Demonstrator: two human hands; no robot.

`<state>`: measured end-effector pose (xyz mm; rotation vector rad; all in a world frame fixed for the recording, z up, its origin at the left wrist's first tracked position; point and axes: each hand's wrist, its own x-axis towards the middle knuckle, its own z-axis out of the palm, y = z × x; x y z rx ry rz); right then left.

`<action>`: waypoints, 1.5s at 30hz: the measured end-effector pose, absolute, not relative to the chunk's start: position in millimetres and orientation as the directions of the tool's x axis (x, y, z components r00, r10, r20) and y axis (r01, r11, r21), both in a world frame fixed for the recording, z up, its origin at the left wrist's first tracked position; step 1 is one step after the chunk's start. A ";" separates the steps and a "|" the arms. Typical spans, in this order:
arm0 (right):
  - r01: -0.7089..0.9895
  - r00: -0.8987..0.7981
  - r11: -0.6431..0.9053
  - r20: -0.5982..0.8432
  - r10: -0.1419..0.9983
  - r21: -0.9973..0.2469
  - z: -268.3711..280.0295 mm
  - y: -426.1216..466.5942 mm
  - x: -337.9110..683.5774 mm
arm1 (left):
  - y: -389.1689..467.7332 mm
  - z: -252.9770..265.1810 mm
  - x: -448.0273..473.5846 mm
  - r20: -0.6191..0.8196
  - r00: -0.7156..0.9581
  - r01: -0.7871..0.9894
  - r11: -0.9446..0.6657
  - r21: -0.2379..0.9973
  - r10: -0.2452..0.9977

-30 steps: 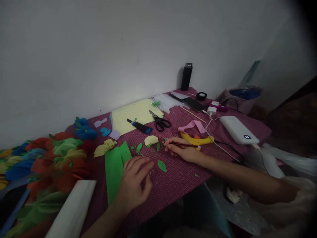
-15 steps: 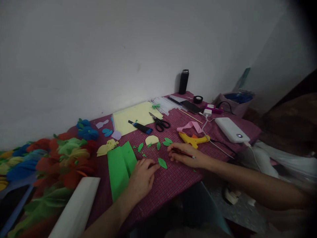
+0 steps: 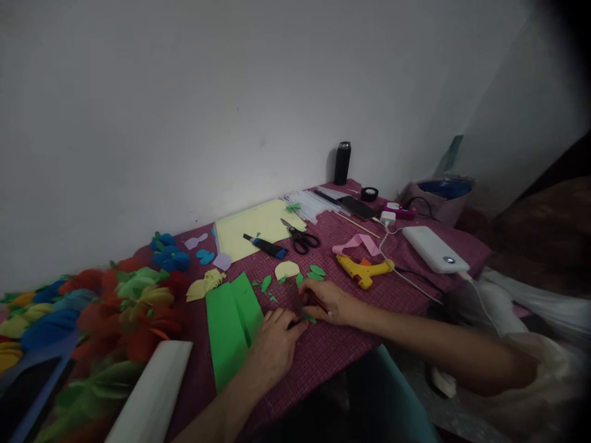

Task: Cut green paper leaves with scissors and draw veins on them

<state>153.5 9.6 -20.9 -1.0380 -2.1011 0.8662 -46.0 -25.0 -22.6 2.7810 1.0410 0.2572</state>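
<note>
My right hand is closed around a slim reddish-brown pencil-like stick, its tip over a small green leaf cutout. My left hand has its fingers bent, thumb and forefinger together at the near left edge of that leaf, which the hands partly hide. More green leaf cutouts lie just beyond my right hand. Green foam-like sheets lie to the left of my left hand, partly under its wrist. A pale yellow rounded piece lies among green scraps.
Scissors and a utility knife lie by pale yellow sheets. A yellow glue gun, a pink strip and a white power bank with cables are to the right. Colourful flowers crowd the left; a black bottle stands behind.
My right hand has moved left and nearer, bringing the stick over the green leaf beside my left fingertips. The camera view has tilted slightly, so the table sits lower.
</note>
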 end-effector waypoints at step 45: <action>0.094 -0.245 0.272 0.243 0.939 -0.958 -29.7 -19.9 136.8 | -13.3 -20.8 -51.9 0.097 0.166 0.249 -0.137 0.959 0.981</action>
